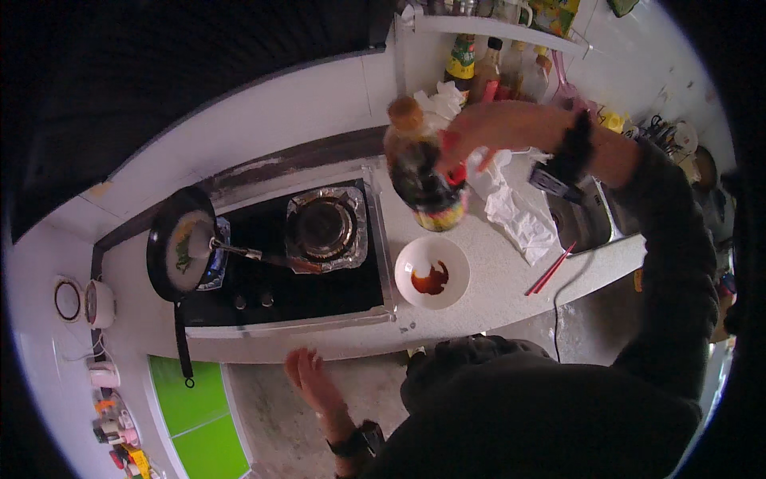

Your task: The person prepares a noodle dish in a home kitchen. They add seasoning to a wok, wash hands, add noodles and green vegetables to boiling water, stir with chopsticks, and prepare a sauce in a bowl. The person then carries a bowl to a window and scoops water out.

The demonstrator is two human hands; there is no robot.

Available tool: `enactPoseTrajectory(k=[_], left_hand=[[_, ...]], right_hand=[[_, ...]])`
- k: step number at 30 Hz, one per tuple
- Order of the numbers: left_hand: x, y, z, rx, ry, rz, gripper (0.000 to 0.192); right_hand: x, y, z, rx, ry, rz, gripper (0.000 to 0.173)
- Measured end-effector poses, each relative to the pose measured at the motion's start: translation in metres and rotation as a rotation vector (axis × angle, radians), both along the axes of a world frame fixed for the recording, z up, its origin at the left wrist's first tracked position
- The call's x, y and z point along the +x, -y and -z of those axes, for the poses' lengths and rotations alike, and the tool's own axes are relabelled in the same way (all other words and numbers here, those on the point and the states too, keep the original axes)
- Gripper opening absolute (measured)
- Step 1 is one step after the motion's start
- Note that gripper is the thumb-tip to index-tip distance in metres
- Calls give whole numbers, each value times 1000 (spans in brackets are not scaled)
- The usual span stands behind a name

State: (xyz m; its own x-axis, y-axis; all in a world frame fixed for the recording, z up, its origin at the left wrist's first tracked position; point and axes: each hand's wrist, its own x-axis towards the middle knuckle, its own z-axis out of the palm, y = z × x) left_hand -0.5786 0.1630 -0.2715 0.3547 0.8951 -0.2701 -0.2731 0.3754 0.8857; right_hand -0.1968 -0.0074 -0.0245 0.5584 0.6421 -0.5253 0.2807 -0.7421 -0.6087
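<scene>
My right hand [482,135] is at the side of a large plastic bottle [419,179] of dark liquid, fingers around its red handle. The bottle, with an orange-brown cap, looks blurred and slightly tilted at the back of the counter. In front of it stands a white bowl [455,281] with a small pool of red-brown sauce at the bottom. My left hand [314,380] hangs empty in front of the counter edge, fingers loosely extended.
On the left burner, a black frying pan [157,257] holds pale liquid and greens, with a metal turner [236,248] in it. The right burner [326,227] is foil-lined. Red chopsticks [550,269] and crumpled white plastic [517,221] lie near the sink [577,224]. Bottles [488,69] stand behind.
</scene>
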Motion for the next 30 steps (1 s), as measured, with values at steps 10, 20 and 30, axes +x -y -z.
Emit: enactPoseTrajectory(k=[10,20,30], left_hand=[[-110,12,37,-69,-325,-434,30],[-89,-4,33,-34,-411,-379,29],[29,-7,15,384,-447,34,34]], right_hand=[[113,-94,167,305,752,-430,46],[119,-145,249,672,309,820,35],[57,-81,177,679,463,276,16]])
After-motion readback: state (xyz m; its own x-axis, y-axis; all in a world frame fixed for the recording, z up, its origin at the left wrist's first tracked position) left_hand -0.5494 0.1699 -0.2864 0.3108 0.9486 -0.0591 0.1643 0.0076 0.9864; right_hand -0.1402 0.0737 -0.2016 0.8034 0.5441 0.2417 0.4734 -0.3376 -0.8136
